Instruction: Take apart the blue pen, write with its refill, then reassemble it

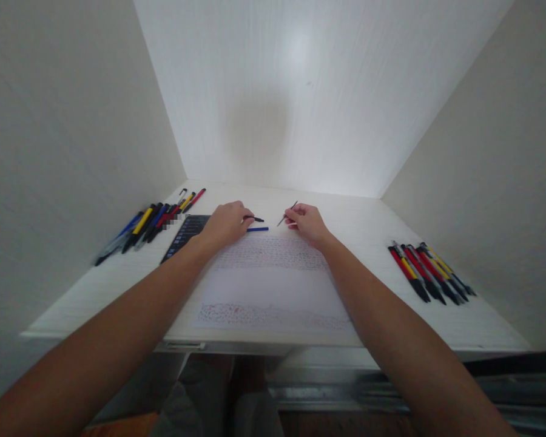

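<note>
Loosely bunched, the fingers of the right hand (307,220) pinch a thin dark rod (281,221) near its middle, toward the counter's (361,243) back edge, while the left hand (227,220) grips a short black piece (257,219). Both look light, stiff and slightly slippery, the rod perhaps bendable and so best taken mid-length. Beneath the arms, a handwritten sheet (264,285) reaches toward the front edge, between pens (143,220) along the left edge and more pens (424,273) near the right, pale walls (273,91) enclosing back and sides.

Pens (430,274) look smooth plastic, the sheet (268,285) matt paper, the desk (364,233) faintly grained, the back panel (300,103) glossy
</note>
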A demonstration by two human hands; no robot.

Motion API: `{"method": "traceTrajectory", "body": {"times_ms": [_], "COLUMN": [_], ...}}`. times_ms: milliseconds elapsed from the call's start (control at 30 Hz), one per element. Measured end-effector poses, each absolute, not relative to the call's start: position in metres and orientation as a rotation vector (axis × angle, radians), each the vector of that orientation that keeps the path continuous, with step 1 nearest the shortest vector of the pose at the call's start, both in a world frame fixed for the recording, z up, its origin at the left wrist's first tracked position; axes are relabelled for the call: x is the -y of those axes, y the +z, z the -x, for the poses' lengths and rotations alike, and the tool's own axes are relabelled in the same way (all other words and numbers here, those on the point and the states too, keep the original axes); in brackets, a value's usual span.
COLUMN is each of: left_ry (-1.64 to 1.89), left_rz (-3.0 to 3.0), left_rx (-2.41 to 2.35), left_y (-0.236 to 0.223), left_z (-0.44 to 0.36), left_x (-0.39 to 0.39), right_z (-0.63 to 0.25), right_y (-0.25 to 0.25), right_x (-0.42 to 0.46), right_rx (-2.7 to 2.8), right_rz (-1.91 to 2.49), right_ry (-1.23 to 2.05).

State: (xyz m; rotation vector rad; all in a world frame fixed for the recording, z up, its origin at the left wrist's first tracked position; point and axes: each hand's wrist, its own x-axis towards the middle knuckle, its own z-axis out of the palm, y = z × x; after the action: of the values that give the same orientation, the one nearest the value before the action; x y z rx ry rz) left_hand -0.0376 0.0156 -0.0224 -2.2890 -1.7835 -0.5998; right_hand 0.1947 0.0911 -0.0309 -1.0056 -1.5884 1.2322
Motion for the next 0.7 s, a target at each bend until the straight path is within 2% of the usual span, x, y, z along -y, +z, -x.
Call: {"method": "traceTrajectory", "body": {"times_ms": [200,333,467,700], "left_ry": [-0.553,-0.525,-0.425,-0.326], "left_rz": [2.345,2.288,2.387,2.547], "left_rx": [1.92,1.988,2.021,1.975], "left_y": [-0.022,-0.01,-0.001,-0.004], "left_z": [0.048,0.063,0.07,0.059], "left_x": [-0.017,-0.015,-0.012,-0.009], "right_z": [-0.2,-0.202,-0.201,-0.196], "right_y": [-0.034,-0.035,-0.033,-0.027], "right_x": [-0.104,-0.108,-0.104,-0.095], "right_rx": [1.911,1.968,1.94,1.875], "right_rz": [0.984,0.954,0.956,1.016], "right_ry": [0.86,0.761,0.77,1.008]}}
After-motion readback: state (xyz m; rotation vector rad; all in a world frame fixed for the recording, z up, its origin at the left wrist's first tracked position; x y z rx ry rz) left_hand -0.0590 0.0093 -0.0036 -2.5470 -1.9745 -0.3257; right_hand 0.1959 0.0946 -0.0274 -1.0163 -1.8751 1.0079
